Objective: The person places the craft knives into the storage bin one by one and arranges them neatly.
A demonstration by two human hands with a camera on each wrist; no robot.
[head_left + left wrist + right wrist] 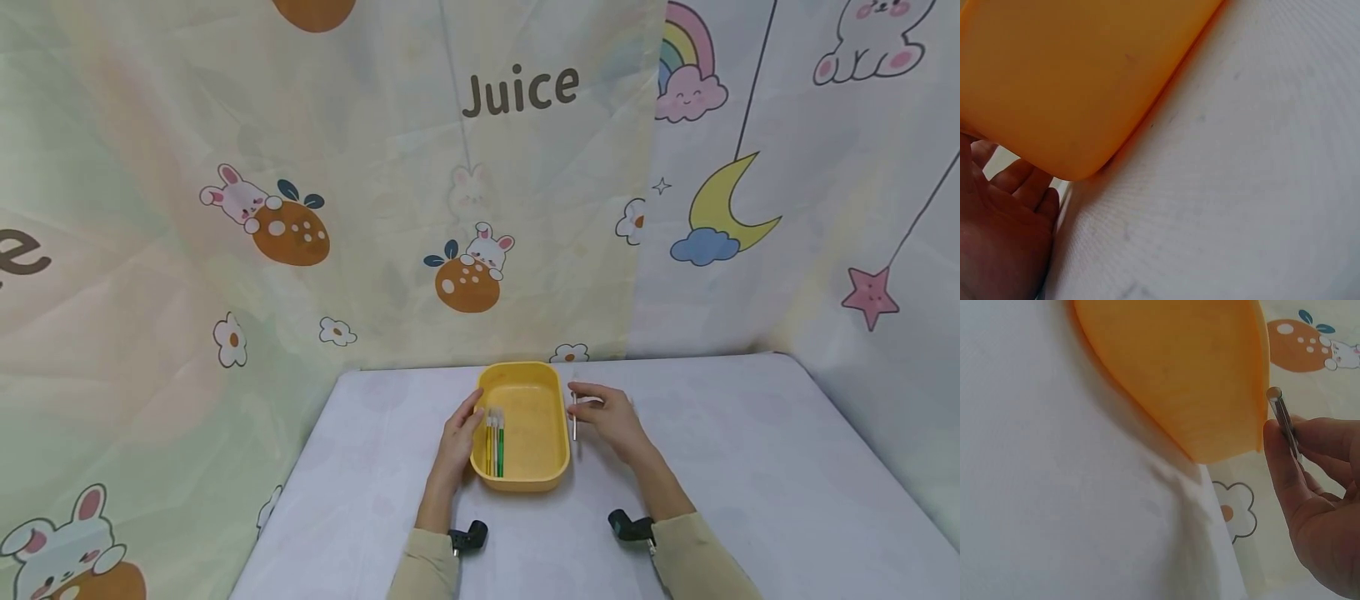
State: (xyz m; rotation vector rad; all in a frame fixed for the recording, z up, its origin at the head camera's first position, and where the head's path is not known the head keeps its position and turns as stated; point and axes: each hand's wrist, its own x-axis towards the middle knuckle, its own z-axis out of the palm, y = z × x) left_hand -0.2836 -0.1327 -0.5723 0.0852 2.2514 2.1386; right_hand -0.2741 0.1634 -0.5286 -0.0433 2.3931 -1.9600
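Note:
A yellow plastic tray (531, 433) sits on the table. Several slim sticks (495, 442), yellow to green with pale upper ends, lie inside along its left wall. My left hand (454, 442) holds the tray's left side, thumb at the rim and fingers against the outer wall; the left wrist view shows those fingers partly hidden behind the tray (1085, 94). Just off the tray's right wall, my right hand (611, 421) pinches a thin silvery rod (575, 421) between thumb and fingertips. In the right wrist view the rod (1282, 419) has a round, brownish end.
A white cloth (750, 467) covers the table, which meets printed fabric walls (390, 250) at the back and sides. Black wrist mounts (470, 536) sit on both forearms near the tan sleeves (423, 567).

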